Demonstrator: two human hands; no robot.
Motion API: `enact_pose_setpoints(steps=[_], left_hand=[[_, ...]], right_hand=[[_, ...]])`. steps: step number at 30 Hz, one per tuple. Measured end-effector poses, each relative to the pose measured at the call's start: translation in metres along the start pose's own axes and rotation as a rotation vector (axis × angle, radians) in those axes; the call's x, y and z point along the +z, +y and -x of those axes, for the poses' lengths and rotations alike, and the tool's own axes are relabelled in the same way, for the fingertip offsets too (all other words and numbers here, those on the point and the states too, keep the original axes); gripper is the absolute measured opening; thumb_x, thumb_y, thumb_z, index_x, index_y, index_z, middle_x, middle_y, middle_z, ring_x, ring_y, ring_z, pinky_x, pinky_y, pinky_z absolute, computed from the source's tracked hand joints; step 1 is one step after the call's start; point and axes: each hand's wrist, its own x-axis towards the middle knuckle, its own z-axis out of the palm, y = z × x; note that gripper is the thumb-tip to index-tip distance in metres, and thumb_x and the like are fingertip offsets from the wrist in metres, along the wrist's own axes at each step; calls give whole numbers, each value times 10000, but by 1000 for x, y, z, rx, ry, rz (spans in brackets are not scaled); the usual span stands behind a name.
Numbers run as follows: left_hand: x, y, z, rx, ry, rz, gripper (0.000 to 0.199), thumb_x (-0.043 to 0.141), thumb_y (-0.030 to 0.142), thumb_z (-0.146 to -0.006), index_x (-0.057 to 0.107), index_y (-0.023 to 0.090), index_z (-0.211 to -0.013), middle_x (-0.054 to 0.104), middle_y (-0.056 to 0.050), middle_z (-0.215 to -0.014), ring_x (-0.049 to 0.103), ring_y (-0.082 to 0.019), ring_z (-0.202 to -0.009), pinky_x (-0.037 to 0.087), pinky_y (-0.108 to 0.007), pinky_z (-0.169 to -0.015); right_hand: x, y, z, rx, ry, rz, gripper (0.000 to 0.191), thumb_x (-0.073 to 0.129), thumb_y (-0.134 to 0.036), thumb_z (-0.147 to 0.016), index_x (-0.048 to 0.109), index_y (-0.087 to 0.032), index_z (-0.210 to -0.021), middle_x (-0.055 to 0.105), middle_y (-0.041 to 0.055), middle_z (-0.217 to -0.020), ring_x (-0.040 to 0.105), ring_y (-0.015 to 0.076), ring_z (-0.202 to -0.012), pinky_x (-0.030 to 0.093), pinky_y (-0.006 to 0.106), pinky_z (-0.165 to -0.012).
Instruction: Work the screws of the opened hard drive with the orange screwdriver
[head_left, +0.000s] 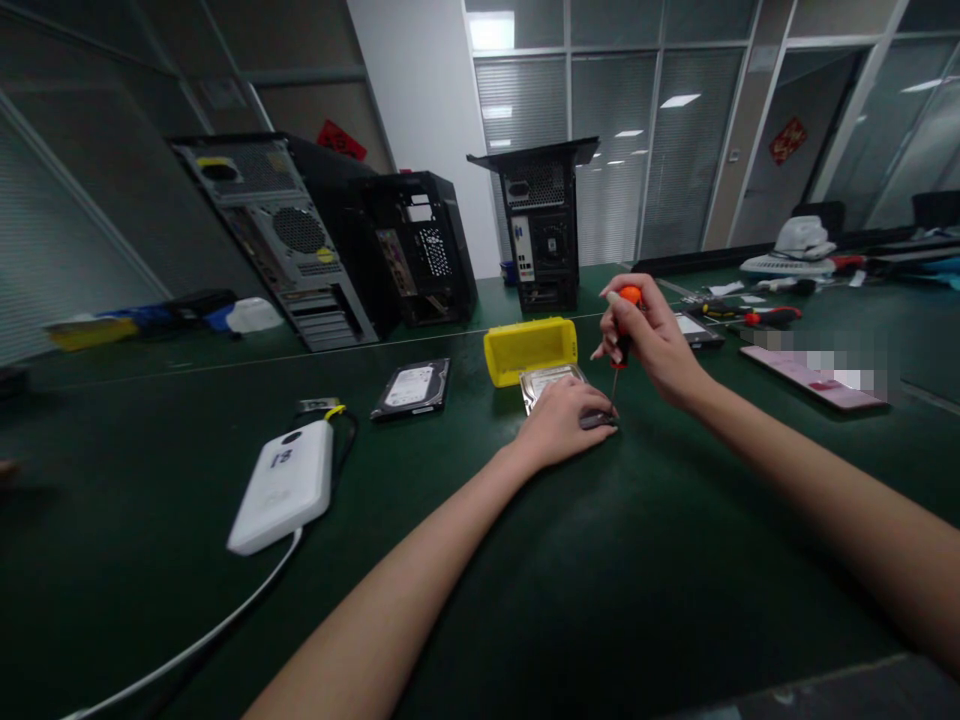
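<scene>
Beneath my left hand (564, 418) lies a silver hard drive (541, 383) on the dark green table; my fingers close over its near right part, hiding much of it. My right hand (651, 338) is wrapped round a screwdriver (630, 297) with an orange and black handle. The screwdriver stands nearly upright, its shaft pointing down to the drive's right edge, close to my left fingertips. Whether the tip sits in a screw is too small to tell. Right behind the drive is an open yellow plastic case (531, 350).
Another hard drive (411, 388) lies to the left, near a white power bank (285, 485) with a cable. A pink phone (814, 377), pliers (772, 316) and a further drive (697, 330) are at right. Computer cases (544, 235) stand at the back.
</scene>
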Motion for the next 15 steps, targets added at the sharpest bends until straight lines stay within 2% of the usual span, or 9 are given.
enact_pose_setpoints(steps=[5, 8, 11, 15], left_hand=[[0, -1, 0, 7, 2, 8, 187, 646, 289, -826, 717, 234, -990, 704, -17, -1037, 565, -221, -970, 418, -379, -895], [0, -2, 0, 3, 4, 4, 179, 648, 296, -825, 716, 236, -980, 704, -16, -1045, 566, -221, -973, 415, -381, -897], [1, -2, 1, 13, 14, 2, 182, 650, 299, -825, 715, 224, -977, 705, -16, -1041, 566, -217, -968, 416, -376, -895], [2, -3, 1, 18, 18, 6, 178, 654, 290, -821, 714, 217, -971, 707, -20, -1031, 569, -214, -962, 417, -368, -893]], right_hand=[[-1, -4, -1, -4, 18, 40, 229, 591, -421, -852, 450, -247, -900, 482, -68, -631, 488, 60, -465, 412, 215, -436], [-4, -5, -2, -11, 36, 83, 241, 617, -415, -835, 449, -245, -862, 516, -55, -661, 512, 69, -473, 431, 229, -445], [-8, -4, -2, -12, 37, 77, 233, 625, -398, -832, 454, -243, -859, 534, -49, -661, 517, 79, -467, 441, 242, -445], [-9, 0, -2, -16, 40, 49, 199, 593, -396, -856, 462, -262, -924, 461, -74, -586, 478, 75, -442, 447, 233, -442]])
